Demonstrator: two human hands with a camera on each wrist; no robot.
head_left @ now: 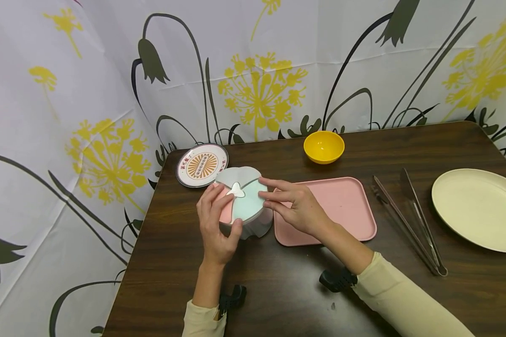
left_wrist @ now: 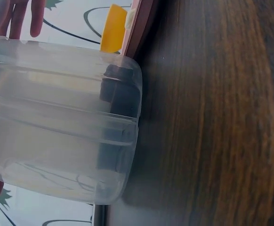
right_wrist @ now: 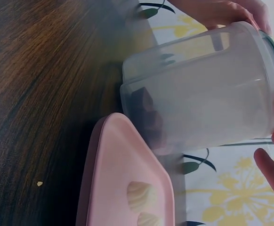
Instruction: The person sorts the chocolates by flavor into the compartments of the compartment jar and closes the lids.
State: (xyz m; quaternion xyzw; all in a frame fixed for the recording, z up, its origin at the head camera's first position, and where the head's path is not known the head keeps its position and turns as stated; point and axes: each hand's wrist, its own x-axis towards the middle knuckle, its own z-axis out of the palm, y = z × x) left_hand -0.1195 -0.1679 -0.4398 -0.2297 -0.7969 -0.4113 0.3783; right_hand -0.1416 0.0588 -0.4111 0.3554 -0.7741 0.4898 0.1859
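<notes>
A translucent lidded canister (head_left: 255,227) stands on the table, its three-part lid (head_left: 249,199) coloured grey, pink and mint around a white centre piece. My left hand (head_left: 215,222) holds the lid's left side, fingers over the pink part and thumb at the front rim. With fingers nearly straight, my right hand (head_left: 297,206) touches the mint part's right edge. Through the canister's wall, the right wrist view shows several dark pieces (right_wrist: 149,115) at the bottom; what they are is unclear. The lid looks seated on the canister.
Right of the canister lies a pink tray (head_left: 341,206) bearing cream-coloured swirled pieces (right_wrist: 141,197). Behind are a yellow bowl (head_left: 323,147) and a printed plate (head_left: 202,165). Metal tongs (head_left: 417,224) and a cream plate (head_left: 482,210) lie to the right. A crumb (right_wrist: 39,183) shows on the table.
</notes>
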